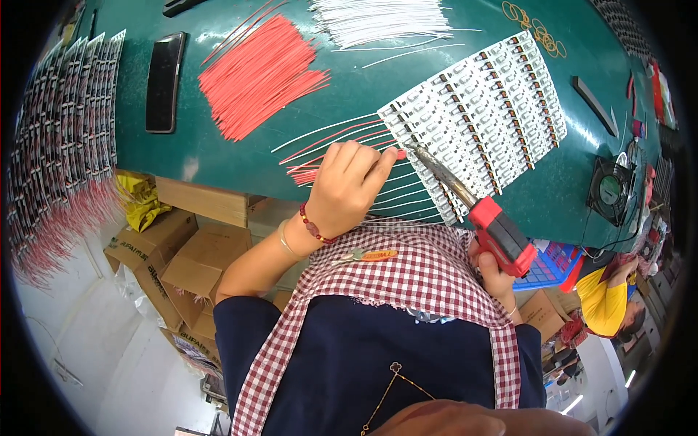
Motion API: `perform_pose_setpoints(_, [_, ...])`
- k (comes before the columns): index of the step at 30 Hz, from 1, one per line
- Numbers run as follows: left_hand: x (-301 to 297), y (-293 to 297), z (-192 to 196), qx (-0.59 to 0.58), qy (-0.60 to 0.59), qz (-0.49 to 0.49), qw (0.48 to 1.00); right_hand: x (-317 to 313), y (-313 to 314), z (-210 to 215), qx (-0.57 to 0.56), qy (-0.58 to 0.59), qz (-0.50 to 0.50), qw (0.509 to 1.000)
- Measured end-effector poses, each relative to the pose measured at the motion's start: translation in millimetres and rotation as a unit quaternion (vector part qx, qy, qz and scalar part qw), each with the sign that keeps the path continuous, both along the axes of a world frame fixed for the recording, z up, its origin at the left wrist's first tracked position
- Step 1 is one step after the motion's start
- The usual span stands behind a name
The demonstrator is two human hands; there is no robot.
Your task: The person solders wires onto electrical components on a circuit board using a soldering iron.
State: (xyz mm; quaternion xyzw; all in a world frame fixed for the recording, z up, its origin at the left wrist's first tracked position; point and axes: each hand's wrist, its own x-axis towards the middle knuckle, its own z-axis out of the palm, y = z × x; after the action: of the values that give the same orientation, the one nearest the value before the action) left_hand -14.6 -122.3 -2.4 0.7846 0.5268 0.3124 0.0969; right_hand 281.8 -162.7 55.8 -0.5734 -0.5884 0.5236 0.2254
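Observation:
My left hand (345, 185) is closed around a small bunch of red wires (304, 175), their ends poking out by its fingertips at the board's edge. My right hand (494, 276) grips a red-and-black soldering gun (502, 231). Its metal tip points up and left, at the left edge of a white circuit board panel (483, 109) holding rows of small components. Red and white wires stick out from that edge, some passing behind my left hand. Whether the tip touches a wire or pad is too small to tell.
On the green table (254, 163) lie a pile of red wires (262, 76), a pile of white wires (382, 22), a phone (166, 83) and rubber bands (536, 30). Wired boards (69, 109) hang over the left edge. A small fan (611, 189) stands right; cardboard boxes (207, 261) sit below.

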Motion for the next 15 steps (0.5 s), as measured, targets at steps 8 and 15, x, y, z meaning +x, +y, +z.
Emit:
perform_pose_setpoints(8, [2.5,-0.4,-3.3,-0.005,0.004,0.002,1.0,3.5,1.3,-3.9,-0.012,-0.05,0.039,0.998])
perform_pose_setpoints(15, [2.6,-0.3,-3.0,-0.009,-0.005,0.004,1.0,-2.1,1.4,4.8,-0.019,-0.008,-0.004,1.0])
